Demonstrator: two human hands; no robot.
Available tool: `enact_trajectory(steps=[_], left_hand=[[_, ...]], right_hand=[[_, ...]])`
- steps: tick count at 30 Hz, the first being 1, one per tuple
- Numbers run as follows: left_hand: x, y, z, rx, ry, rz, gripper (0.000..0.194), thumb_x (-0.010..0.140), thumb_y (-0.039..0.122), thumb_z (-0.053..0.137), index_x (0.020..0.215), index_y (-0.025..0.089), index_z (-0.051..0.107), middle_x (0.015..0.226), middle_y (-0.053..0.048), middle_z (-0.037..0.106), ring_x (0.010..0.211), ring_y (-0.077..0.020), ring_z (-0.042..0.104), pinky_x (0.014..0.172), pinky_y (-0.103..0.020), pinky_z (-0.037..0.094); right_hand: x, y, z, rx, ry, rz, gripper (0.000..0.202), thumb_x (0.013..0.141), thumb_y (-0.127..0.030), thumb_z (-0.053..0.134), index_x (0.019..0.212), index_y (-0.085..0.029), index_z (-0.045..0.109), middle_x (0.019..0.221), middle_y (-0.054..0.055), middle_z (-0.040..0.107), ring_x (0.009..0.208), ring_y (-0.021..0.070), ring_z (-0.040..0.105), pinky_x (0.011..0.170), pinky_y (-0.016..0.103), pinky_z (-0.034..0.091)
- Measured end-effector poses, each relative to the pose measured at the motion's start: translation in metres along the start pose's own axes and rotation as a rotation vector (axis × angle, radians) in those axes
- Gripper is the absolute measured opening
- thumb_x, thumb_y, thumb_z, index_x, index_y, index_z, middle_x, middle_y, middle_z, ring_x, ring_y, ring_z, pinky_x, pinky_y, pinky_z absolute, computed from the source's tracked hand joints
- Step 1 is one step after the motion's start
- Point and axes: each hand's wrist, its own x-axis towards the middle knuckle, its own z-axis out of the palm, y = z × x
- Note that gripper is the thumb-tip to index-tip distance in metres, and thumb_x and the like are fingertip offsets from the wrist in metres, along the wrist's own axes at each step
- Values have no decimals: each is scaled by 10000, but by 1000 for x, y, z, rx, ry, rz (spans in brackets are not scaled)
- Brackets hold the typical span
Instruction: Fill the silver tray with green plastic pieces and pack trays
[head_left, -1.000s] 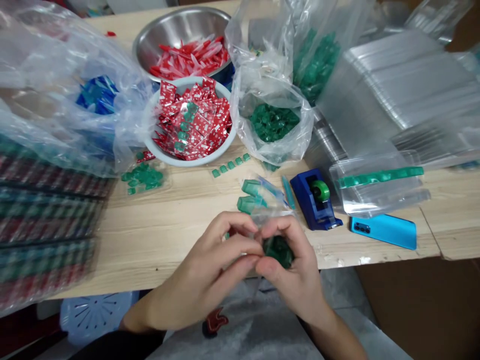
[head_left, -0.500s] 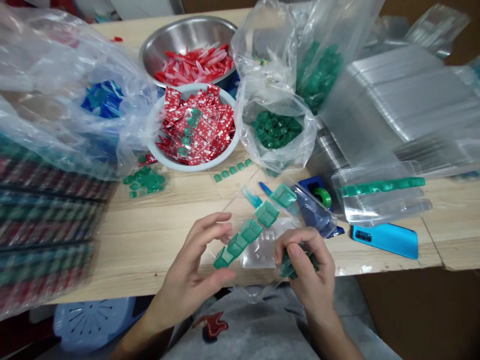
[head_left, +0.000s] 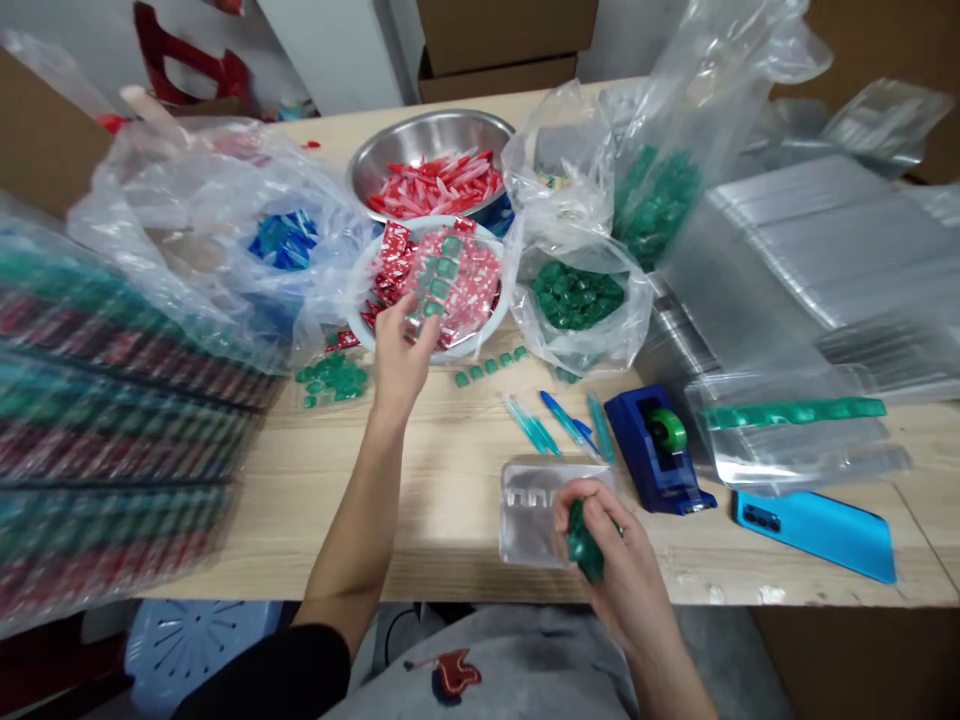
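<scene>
My left hand [head_left: 405, 350] is stretched over the white bowl [head_left: 361, 270] of red patterned packets. Thumb and fingers are on the near edge of a clear plastic tray [head_left: 476, 290], which has a row of green cube-shaped pieces in it and lies above the packets. Close to the table's front edge, my right hand [head_left: 619, 545] is curled around a handful of green plastic pieces [head_left: 586, 542]. Partly behind that hand is another clear plastic tray [head_left: 521, 530], flat on the table. Blue and teal pens [head_left: 562, 415] lie just beyond it.
A blue tape dispenser [head_left: 645, 465] and a blue phone [head_left: 817, 535] are at right, near stacked clear trays [head_left: 802, 240]. Behind are a bag of green pieces [head_left: 574, 297] and a steel bowl [head_left: 375, 150] of red pieces. Filled packages [head_left: 112, 430] stand stacked at left.
My left hand has carried the clear tray with green cubes from in front of me forward to the white bowl. My right hand still holds the green pieces. The view has tilted up.
</scene>
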Motion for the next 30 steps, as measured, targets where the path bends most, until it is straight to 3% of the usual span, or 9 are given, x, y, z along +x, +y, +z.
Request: enact_trajectory(steps=[2, 5, 8, 11, 14, 16, 18, 23, 30], left_hand=[[16, -6, 12, 202, 13, 3, 369, 780, 274, 698, 1129, 169, 644, 1283, -163, 533, 1217, -332, 460, 1066, -512, 325], [19, -9, 17, 346, 28, 2, 350, 808, 285, 681, 1137, 170, 648, 1410, -173, 436, 1323, -376, 338, 1101, -542, 244], [4, -5, 7, 319, 49, 16, 354, 825, 281, 666, 1159, 169, 632, 1379, -160, 468, 1316, -349, 366, 1111, -522, 247], [-29, 16, -14, 123, 48, 166, 270, 877, 261, 601, 1138, 195, 626, 1283, -105, 554, 1264, -276, 454, 1085, -483, 323], [-73, 51, -38, -159, -232, 343, 205, 937, 193, 504, 1105, 235, 613, 1119, -34, 640, 1112, -190, 576, 975, -396, 448], [-98, 71, -50, -174, -472, 495, 219, 918, 143, 530, 1100, 242, 601, 1118, -22, 640, 1076, -177, 582, 948, -367, 458], [-115, 83, -54, -137, -617, 581, 242, 911, 142, 551, 1139, 222, 571, 1159, -46, 618, 1099, -183, 557, 960, -361, 444], [-122, 87, -46, -101, -688, 620, 304, 897, 267, 602, 1183, 184, 539, 1200, -97, 568, 1136, -213, 509, 980, -384, 421], [-129, 92, -41, -132, -666, 547, 223, 892, 187, 602, 1106, 216, 548, 1188, -62, 566, 1117, -201, 527, 951, -378, 444]], right_hand=[[-1, 1, 3, 166, -13, 117, 332, 696, -472, 773, 754, -168, 655, 660, -15, 582, 482, 50, 450, 401, 146, 315], [1, 2, 4, 379, 7, 236, 317, 654, -428, 817, 751, -155, 690, 690, -1, 627, 522, 54, 514, 419, 137, 365], [5, 1, 3, 499, 37, 302, 304, 629, -386, 839, 776, -146, 723, 733, 18, 686, 609, 79, 610, 507, 144, 468], [5, -4, 4, 543, -16, 292, 310, 654, -386, 817, 848, -154, 748, 858, 40, 741, 771, 126, 687, 693, 201, 554], [2, -10, 7, 575, -105, 225, 309, 754, -424, 724, 925, -169, 750, 980, 50, 752, 919, 156, 694, 865, 273, 548], [-2, -13, 10, 587, -141, 188, 316, 807, -442, 663, 975, -186, 744, 1032, 39, 748, 971, 160, 687, 922, 296, 529], [-6, -14, 11, 584, -165, 169, 326, 834, -457, 627, 1017, -210, 736, 1065, 24, 744, 996, 160, 681, 954, 309, 516], [-15, -14, 9, 527, -194, 140, 342, 862, -502, 577, 1071, -274, 723, 1198, -4, 697, 1069, 160, 652, 1046, 339, 448], [-15, -16, 4, 541, -206, 171, 425, 860, -590, 521, 1105, -295, 706, 1290, -3, 645, 1174, 193, 598, 1080, 401, 404]])
